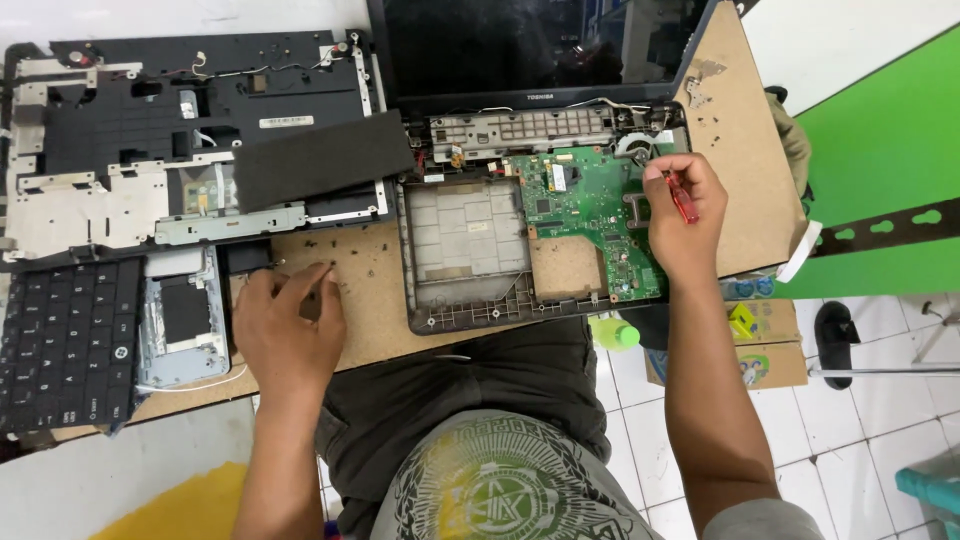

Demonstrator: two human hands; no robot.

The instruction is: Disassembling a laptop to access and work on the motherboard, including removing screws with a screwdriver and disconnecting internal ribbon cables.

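Gripping a red screwdriver (pixel 684 197), right hand (pixel 683 212) hovers over motherboard (pixel 588 215).

Work surface: brown fibreboard panel (pixel 375 300), laid flat over the lap.

An opened laptop base (pixel 470 250) with a green circuit board (pixel 590 215) was placed at the panel's centre right, its dark screen (pixel 520 45) raised at the far edge. A removed black top cover (pixel 190 130) was laid at the far left, a detached keyboard (pixel 65 345) at the near left, and a silver drive caddy (pixel 185 320) just beside it. Small dark screws (pixel 345 262) were scattered on the bare board between them.
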